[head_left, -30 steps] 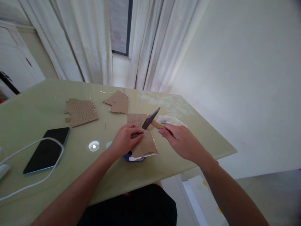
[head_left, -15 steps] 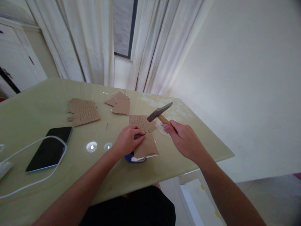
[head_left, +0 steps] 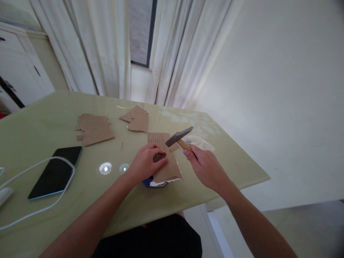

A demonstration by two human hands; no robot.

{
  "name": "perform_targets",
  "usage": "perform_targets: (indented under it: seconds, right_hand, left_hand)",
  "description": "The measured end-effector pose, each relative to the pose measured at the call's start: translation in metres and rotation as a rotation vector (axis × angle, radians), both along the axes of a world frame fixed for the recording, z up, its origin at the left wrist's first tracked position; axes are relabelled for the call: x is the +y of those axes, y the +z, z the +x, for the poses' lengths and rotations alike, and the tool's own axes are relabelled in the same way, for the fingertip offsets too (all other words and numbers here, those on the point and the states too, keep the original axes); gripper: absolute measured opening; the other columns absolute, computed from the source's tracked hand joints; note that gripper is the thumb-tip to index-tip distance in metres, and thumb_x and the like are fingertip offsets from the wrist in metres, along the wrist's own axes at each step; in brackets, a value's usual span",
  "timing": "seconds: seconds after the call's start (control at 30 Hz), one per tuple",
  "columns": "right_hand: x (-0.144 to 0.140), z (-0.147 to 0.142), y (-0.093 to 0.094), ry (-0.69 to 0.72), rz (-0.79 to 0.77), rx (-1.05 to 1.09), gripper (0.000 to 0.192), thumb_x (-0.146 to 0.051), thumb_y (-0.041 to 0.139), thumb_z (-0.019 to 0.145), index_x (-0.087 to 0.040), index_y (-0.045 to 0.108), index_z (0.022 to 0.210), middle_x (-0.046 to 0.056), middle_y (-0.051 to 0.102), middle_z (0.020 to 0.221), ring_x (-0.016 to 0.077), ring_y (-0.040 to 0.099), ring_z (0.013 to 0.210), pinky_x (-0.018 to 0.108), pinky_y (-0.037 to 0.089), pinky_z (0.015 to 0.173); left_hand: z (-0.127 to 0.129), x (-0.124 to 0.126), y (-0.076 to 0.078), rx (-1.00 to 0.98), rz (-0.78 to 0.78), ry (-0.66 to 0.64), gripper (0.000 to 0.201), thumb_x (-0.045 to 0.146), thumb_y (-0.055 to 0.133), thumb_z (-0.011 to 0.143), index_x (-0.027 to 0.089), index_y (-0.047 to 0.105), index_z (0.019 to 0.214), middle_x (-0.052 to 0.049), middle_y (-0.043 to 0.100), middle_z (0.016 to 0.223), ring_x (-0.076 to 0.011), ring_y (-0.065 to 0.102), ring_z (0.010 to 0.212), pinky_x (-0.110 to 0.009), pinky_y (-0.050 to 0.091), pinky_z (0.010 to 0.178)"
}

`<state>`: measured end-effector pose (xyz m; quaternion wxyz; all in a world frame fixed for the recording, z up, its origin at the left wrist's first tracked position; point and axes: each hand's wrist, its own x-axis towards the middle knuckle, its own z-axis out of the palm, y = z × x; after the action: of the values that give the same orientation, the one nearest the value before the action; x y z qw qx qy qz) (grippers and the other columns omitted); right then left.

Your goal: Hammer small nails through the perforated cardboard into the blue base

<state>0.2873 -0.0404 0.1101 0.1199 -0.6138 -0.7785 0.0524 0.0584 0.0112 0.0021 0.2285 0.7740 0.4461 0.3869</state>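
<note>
A: What is each hand doing here?

B: The right hand (head_left: 205, 165) is closed around the wooden handle of a hammer (head_left: 179, 137), holding the dark steel head raised just above the cardboard sheet (head_left: 165, 159). The left hand (head_left: 147, 161) lies flat on that sheet, fingers (head_left: 158, 156) pinched together on something small and dark, probably a nail, though it is too small to tell. The pinch keeps the piece upright under the hammer head, and the palm pins the cardboard down.

A: And what lies under the sheet?

B: A blue thing (head_left: 147, 181) shows at its near edge, half hidden; it seems to prop the cardboard off the table (head_left: 40, 125).

A: What else is on the table?

B: It is a glossy pale green top. Two more cardboard scraps lie farther back: a perforated piece (head_left: 94, 128) and a torn piece (head_left: 136, 118). A loose nail (head_left: 122, 145) lies between them and the hands. A dark phone (head_left: 56, 171) rests at the left with a white cable (head_left: 40, 211) looped over it. White curtains (head_left: 107, 46) flank a window behind, with a plain cream wall (head_left: 282, 89) to the right.
</note>
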Motion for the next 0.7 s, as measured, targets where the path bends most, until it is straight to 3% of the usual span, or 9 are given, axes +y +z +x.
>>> perform_targets:
  seconds: [0.13, 0.33, 0.53, 0.7]
  right_hand:
    - [0.002, 0.001, -0.015, 0.067, -0.133, -0.071, 0.037, -0.04, 0.049, 0.117, -0.023, 0.062, 0.087, 0.005, 0.072, 0.081, 0.0217, 0.066, 0.077, 0.033, 0.027, 0.068]
    - [0.0, 0.006, -0.015, -0.005, 0.0, 0.089, 0.039, -0.044, 0.042, 0.117, -0.025, 0.056, 0.086, 0.001, 0.064, 0.071, 0.0205, 0.058, 0.065, 0.032, 0.028, 0.065]
    - [0.003, 0.003, -0.038, 0.037, -0.101, 0.012, 0.038, -0.043, 0.047, 0.116, -0.024, 0.056, 0.083, 0.003, 0.065, 0.073, 0.0214, 0.061, 0.07, 0.033, 0.025, 0.065]
    - [0.015, 0.006, -0.048, -0.045, 0.103, 0.334, 0.041, -0.051, 0.044, 0.114, -0.025, 0.051, 0.082, -0.002, 0.055, 0.065, 0.0187, 0.054, 0.062, 0.032, 0.03, 0.063]
  left_hand:
    - [0.0, -0.001, 0.0, 0.007, 0.005, 0.016, 0.025, 0.036, 0.088, 0.088, 0.023, 0.084, 0.109, -0.008, 0.077, 0.114, -0.0302, 0.074, 0.105, -0.043, 0.057, 0.097]
    - [0.0, -0.001, -0.001, -0.007, -0.013, 0.031, 0.037, 0.04, 0.092, 0.085, 0.022, 0.083, 0.116, -0.009, 0.075, 0.118, -0.0302, 0.074, 0.107, -0.044, 0.057, 0.101]
    - [-0.001, -0.001, -0.002, -0.037, -0.015, 0.021, 0.035, 0.038, 0.089, 0.085, 0.023, 0.082, 0.116, -0.009, 0.075, 0.119, -0.0298, 0.074, 0.108, -0.045, 0.059, 0.103]
    - [-0.003, -0.001, -0.004, -0.121, -0.005, 0.053, 0.042, 0.044, 0.088, 0.087, 0.021, 0.082, 0.121, -0.01, 0.074, 0.122, -0.0297, 0.073, 0.111, -0.047, 0.058, 0.106]
